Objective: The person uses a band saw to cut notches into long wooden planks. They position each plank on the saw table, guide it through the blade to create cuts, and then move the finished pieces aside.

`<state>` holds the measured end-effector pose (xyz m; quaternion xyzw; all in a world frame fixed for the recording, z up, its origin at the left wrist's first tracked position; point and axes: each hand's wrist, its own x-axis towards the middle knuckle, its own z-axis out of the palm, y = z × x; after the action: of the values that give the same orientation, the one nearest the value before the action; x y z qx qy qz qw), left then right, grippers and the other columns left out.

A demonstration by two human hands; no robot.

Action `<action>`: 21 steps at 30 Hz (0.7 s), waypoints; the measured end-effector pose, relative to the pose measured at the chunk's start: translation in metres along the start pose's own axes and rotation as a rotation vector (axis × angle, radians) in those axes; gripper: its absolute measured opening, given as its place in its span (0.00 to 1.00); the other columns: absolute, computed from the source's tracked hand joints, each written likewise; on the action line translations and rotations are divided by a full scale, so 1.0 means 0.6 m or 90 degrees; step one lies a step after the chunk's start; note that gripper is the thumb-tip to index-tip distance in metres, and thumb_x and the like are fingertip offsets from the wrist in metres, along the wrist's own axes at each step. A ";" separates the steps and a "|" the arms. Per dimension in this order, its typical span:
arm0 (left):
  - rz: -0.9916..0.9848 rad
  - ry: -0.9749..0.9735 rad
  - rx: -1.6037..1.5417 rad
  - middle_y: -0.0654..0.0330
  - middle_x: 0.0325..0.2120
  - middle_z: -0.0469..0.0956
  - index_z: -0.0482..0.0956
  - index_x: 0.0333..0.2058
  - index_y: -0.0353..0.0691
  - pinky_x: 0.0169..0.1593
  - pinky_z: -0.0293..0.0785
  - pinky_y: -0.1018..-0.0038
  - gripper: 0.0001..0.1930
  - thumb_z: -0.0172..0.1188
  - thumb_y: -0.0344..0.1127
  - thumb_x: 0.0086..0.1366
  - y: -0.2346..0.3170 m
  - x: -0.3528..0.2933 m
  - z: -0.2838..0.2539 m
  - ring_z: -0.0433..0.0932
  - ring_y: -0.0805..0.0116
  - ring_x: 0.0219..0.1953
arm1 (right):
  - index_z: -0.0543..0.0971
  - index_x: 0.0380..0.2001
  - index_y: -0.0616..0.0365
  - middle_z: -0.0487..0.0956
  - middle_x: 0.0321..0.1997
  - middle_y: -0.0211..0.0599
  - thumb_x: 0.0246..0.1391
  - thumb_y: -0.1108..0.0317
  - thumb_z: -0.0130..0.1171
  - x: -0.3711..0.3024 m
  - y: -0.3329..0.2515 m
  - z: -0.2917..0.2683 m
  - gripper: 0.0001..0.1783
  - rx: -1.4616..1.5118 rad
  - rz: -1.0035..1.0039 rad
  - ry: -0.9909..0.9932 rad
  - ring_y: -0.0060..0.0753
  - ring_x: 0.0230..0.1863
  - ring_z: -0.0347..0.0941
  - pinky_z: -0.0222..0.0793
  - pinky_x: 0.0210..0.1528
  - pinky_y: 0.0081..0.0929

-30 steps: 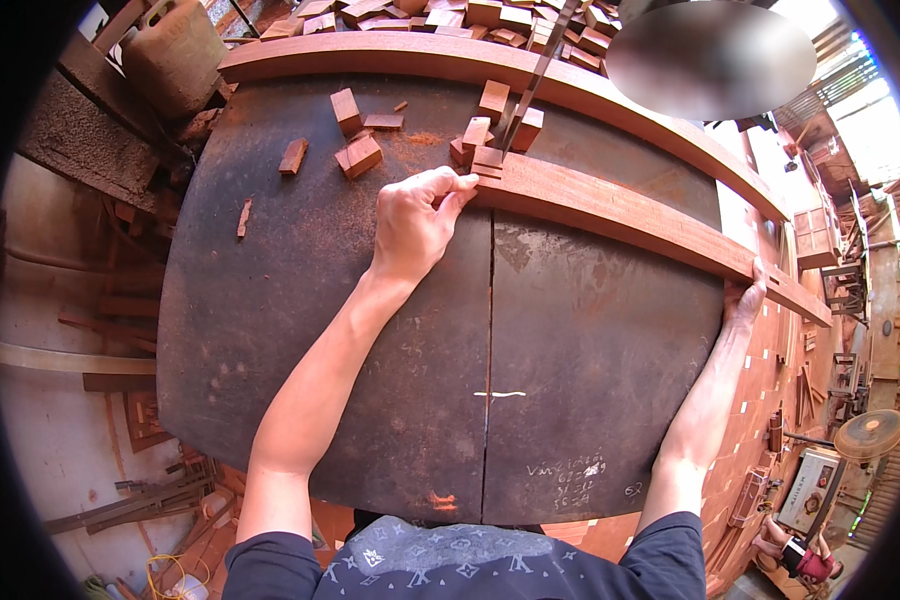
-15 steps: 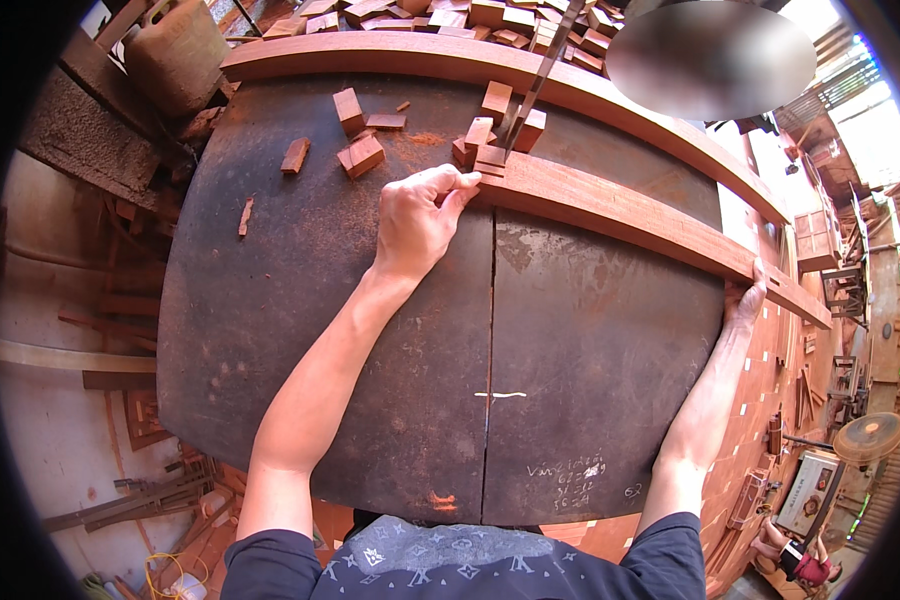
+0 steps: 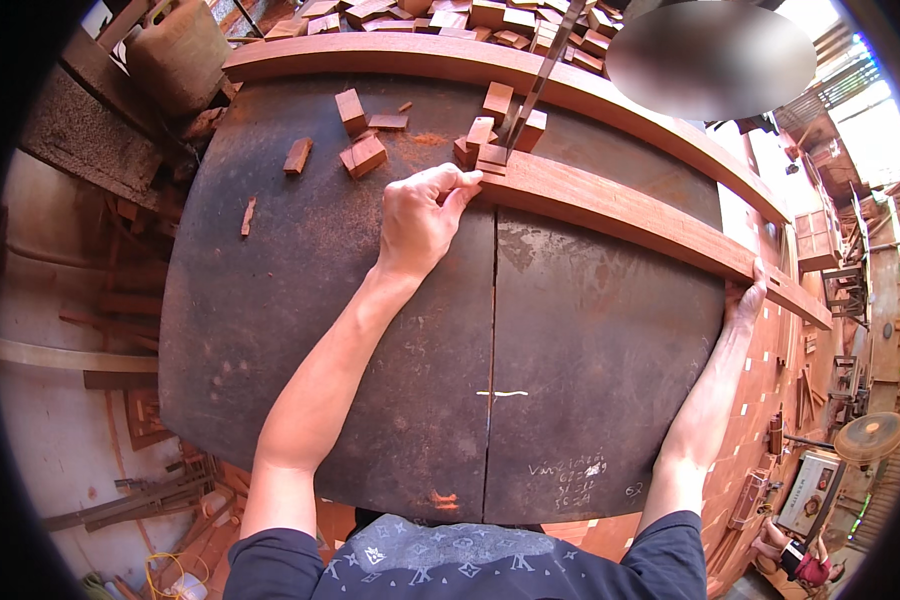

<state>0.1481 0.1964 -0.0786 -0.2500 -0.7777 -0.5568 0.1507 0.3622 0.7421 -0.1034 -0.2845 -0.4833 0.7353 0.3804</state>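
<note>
A long reddish wooden beam (image 3: 620,212) lies slantwise across the dark metal saw table (image 3: 390,420). Its left end meets a thin upright band saw blade (image 3: 536,95). My left hand (image 3: 417,215) is closed in a pinch at that end, fingertips against the wood beside a small block-like end piece (image 3: 491,157). Whether that piece is fully separate from the beam, I cannot tell. Farther right, my right hand (image 3: 746,298) grips the beam from its near side, past the table's right edge, thumb on top and the other fingers mostly hidden.
Small wood offcuts (image 3: 363,155) lie left of the blade, with more blocks (image 3: 497,102) around it. A second long beam (image 3: 390,48) spans the table's far side, before a heap of cut blocks (image 3: 470,18). A person (image 3: 808,562) sits far off at lower right, near a fan (image 3: 868,437).
</note>
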 end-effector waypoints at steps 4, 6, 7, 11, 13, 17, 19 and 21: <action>-0.009 -0.007 0.013 0.51 0.30 0.88 0.90 0.39 0.38 0.29 0.77 0.70 0.05 0.73 0.29 0.65 0.002 0.001 0.001 0.87 0.62 0.26 | 0.74 0.63 0.55 0.81 0.58 0.38 0.65 0.56 0.66 0.004 -0.003 -0.006 0.28 0.000 -0.009 -0.010 0.37 0.58 0.79 0.80 0.57 0.38; -0.011 -0.007 0.018 0.51 0.30 0.88 0.90 0.39 0.38 0.29 0.77 0.70 0.05 0.73 0.29 0.65 0.002 0.000 0.000 0.87 0.62 0.26 | 0.74 0.63 0.55 0.81 0.58 0.38 0.65 0.56 0.66 -0.002 -0.002 0.002 0.28 0.004 -0.015 -0.008 0.36 0.58 0.80 0.80 0.56 0.38; -0.014 -0.004 0.015 0.51 0.30 0.88 0.90 0.39 0.39 0.29 0.77 0.70 0.05 0.73 0.29 0.65 0.002 0.000 0.000 0.87 0.62 0.26 | 0.74 0.63 0.55 0.81 0.58 0.38 0.65 0.56 0.66 -0.006 -0.002 0.010 0.28 0.007 -0.019 -0.011 0.36 0.58 0.80 0.80 0.56 0.38; -0.042 -0.019 0.024 0.54 0.33 0.90 0.89 0.38 0.38 0.32 0.79 0.74 0.03 0.72 0.28 0.66 0.005 0.001 -0.001 0.88 0.70 0.30 | 0.66 0.73 0.56 0.74 0.69 0.43 0.61 0.58 0.59 -0.020 -0.006 0.033 0.38 -0.031 -0.037 -0.012 0.41 0.65 0.77 0.81 0.62 0.40; -0.055 -0.031 0.035 0.56 0.34 0.91 0.88 0.38 0.38 0.33 0.79 0.75 0.02 0.71 0.28 0.67 0.008 0.001 -0.004 0.89 0.74 0.32 | 0.61 0.77 0.57 0.71 0.75 0.46 0.59 0.58 0.56 -0.022 -0.007 0.037 0.43 -0.052 -0.029 0.001 0.43 0.69 0.76 0.82 0.65 0.41; -0.055 -0.039 0.045 0.57 0.32 0.91 0.88 0.38 0.38 0.33 0.79 0.75 0.03 0.72 0.28 0.67 0.008 0.000 -0.007 0.88 0.75 0.31 | 0.69 0.68 0.56 0.77 0.65 0.41 0.64 0.56 0.62 -0.017 -0.007 0.028 0.33 -0.001 -0.015 -0.016 0.40 0.63 0.77 0.80 0.61 0.41; -0.050 -0.039 0.037 0.57 0.32 0.91 0.88 0.38 0.37 0.33 0.79 0.75 0.03 0.72 0.27 0.67 0.008 -0.002 -0.006 0.88 0.75 0.31 | 0.73 0.64 0.55 0.80 0.60 0.38 0.66 0.56 0.65 -0.012 -0.005 0.016 0.28 0.023 -0.019 -0.026 0.37 0.60 0.78 0.79 0.59 0.40; -0.046 -0.035 0.019 0.57 0.31 0.91 0.88 0.37 0.37 0.34 0.79 0.75 0.03 0.72 0.27 0.66 0.009 -0.003 -0.006 0.88 0.74 0.31 | 0.71 0.66 0.54 0.78 0.62 0.39 0.65 0.56 0.64 -0.009 -0.004 0.011 0.30 0.010 -0.019 -0.013 0.38 0.62 0.77 0.79 0.60 0.41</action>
<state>0.1527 0.1941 -0.0740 -0.2348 -0.7982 -0.5430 0.1133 0.3606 0.7349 -0.0982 -0.2669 -0.4856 0.7360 0.3890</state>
